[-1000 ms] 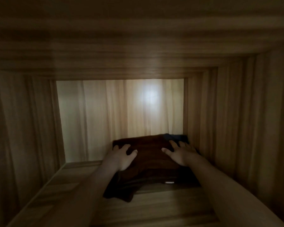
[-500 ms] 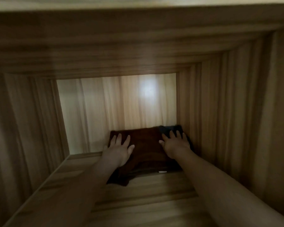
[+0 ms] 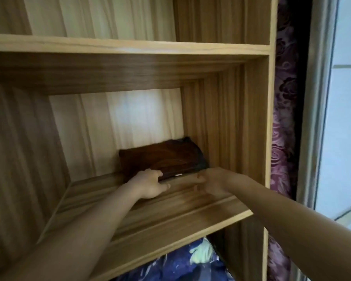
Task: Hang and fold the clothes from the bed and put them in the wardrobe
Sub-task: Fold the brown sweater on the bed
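A folded dark brown garment [image 3: 170, 159] lies at the back right of a wooden wardrobe shelf [image 3: 170, 211], on top of a darker piece [image 3: 187, 139] that peeks out behind it. My left hand [image 3: 150, 184] is at the garment's front edge, fingers loosely bent, fingertips touching or just short of the cloth. My right hand [image 3: 211, 181] hovers over the shelf board just in front of the garment's right corner; it is blurred, loosely curled and holds nothing.
The shelf's left half is bare wood. Another shelf [image 3: 130, 45] runs above. Blue patterned fabric [image 3: 190, 260] fills the compartment below. A purple flowered curtain [image 3: 282, 138] and a pale window pane [image 3: 342, 118] stand to the right of the wardrobe side wall [image 3: 255, 118].
Both hands have come off the top of the brown garment and drawn back to its front edge. My head has pulled out of the shelf, so the view is wider and brighter.
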